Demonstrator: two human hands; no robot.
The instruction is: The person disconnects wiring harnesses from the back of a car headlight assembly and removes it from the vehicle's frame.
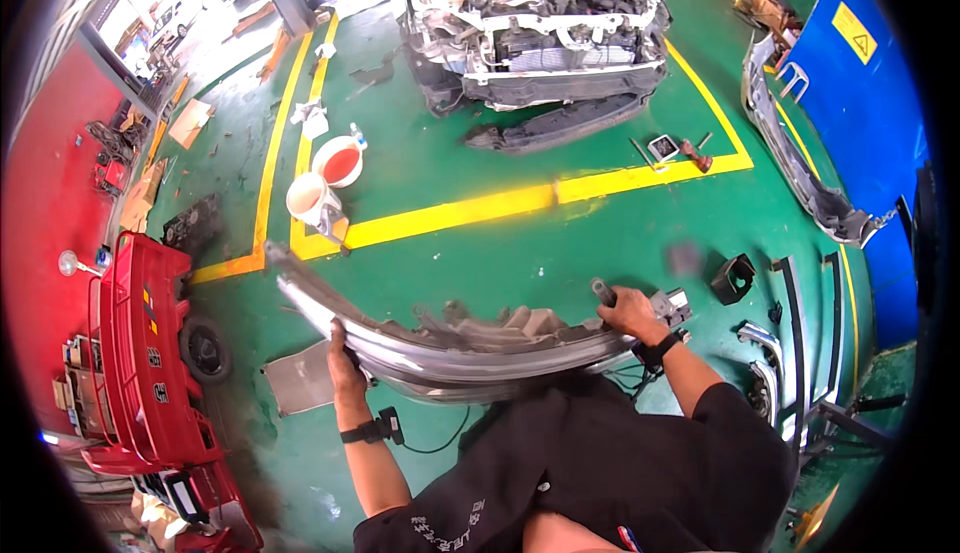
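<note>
A long curved silver and grey bumper assembly (460, 353) spans the space in front of my body, angled up toward the far left. My left hand (344, 358) grips its lower edge left of the middle, fingers partly hidden behind it. At the right end, my right hand (630, 315) is closed around a short dark cylindrical piece (603, 291) on top of the assembly; whether this is fixed to it I cannot tell. A black cable (435, 450) hangs under the assembly, and a flat grey panel (295, 378) lies on the floor behind my left arm.
Ahead stands a car (530, 33) with its front stripped, a dark trim piece (560, 125) below it. Buckets (307, 196) stand on the left, near a red three-wheeled vehicle (140, 353). Loose parts (732, 278), metal rails (790, 343) and another bumper (800, 173) are on the right.
</note>
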